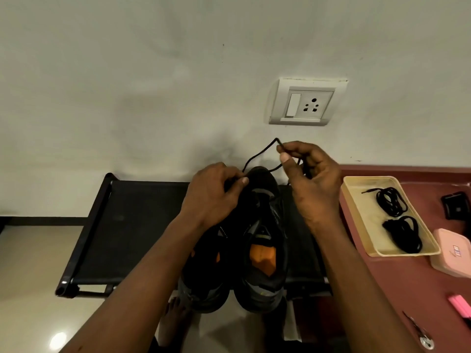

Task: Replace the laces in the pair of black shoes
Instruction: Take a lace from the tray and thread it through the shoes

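Observation:
Two black shoes with orange insoles stand side by side on a black rack, the right shoe (pixel 262 250) in plain view and the left shoe (pixel 204 276) partly hidden under my left forearm. My left hand (pixel 216 194) grips near the right shoe's toe, pinching a black lace (pixel 257 155). That lace loops upward to my right hand (pixel 311 177), which pinches its other part above the shoe. Two bundles of black laces (pixel 392 205) lie in a cream tray (pixel 356 200) at the right.
The black rack (pixel 127 225) stands against a white wall with a socket plate (pixel 305 103). On the maroon surface at the right lie a pink box (pixel 453 253), a black object (pixel 456 205), a pink item (pixel 461 305) and a metal tool (pixel 420 332).

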A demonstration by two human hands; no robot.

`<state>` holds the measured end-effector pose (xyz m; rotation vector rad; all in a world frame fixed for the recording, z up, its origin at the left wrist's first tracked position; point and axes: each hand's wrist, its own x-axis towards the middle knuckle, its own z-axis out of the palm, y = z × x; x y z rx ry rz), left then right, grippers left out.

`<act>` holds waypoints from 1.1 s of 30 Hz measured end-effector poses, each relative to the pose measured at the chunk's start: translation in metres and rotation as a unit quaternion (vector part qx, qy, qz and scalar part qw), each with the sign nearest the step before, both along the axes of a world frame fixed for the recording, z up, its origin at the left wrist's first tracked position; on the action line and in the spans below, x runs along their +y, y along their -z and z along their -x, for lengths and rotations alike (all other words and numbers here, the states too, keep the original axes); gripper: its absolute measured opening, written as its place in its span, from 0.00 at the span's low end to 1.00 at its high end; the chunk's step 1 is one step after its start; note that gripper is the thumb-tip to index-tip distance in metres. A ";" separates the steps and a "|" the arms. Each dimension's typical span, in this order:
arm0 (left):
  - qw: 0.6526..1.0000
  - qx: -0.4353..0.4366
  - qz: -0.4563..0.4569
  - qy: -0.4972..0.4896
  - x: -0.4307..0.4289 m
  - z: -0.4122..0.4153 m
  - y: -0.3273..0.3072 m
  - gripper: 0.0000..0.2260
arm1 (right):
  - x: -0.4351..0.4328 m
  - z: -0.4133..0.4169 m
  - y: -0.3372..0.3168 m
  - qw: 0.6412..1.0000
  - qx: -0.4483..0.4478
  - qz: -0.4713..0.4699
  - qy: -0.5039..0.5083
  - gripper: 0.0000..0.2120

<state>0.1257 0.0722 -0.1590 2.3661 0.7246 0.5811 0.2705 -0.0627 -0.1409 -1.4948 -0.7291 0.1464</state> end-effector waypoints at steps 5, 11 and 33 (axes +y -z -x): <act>0.925 -0.176 0.309 -0.134 0.006 -0.005 0.001 0.10 | 0.003 0.014 0.018 0.923 -0.108 0.364 -0.059 0.18; 0.802 -0.272 0.513 -0.137 0.004 -0.010 -0.003 0.11 | 0.015 0.035 0.030 0.847 -0.211 0.486 -0.034 0.32; 0.915 -0.070 0.395 -0.035 0.002 -0.008 0.012 0.04 | 0.010 -0.004 0.033 0.950 0.146 0.209 0.180 0.03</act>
